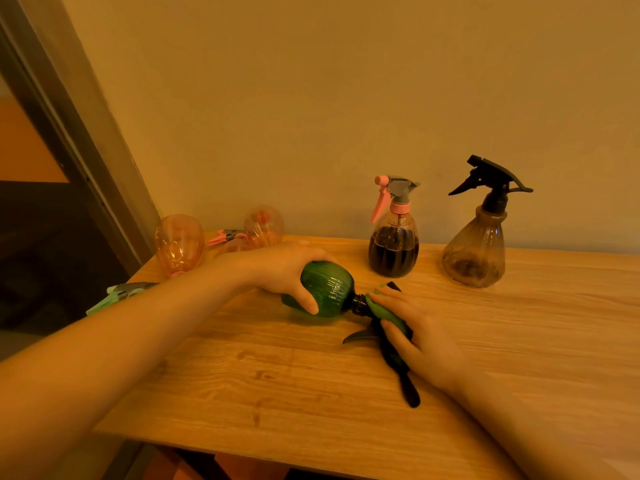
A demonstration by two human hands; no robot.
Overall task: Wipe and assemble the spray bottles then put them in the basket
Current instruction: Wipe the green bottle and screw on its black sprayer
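A green ribbed spray bottle [327, 292] lies on its side at the middle of the wooden table [346, 393]. My left hand [287, 271] grips its round body from above. My right hand [419, 327] holds the black and green spray head [381, 315] at the bottle's neck, with the black trigger pointing toward me. Under that hand lies something long and dark [407, 386], and I cannot tell what it is. Two assembled bottles stand upright by the wall: a dark one with a pink and grey head [394, 237] and a smoky one with a black head [479, 244].
Two headless pink bottle bodies [178, 242] [265, 226] lie at the back left, with a pink spray head [225, 236] between them. A light green spray head [117, 294] sits at the table's left edge. A door frame [79, 140] stands to the left. No basket is visible.
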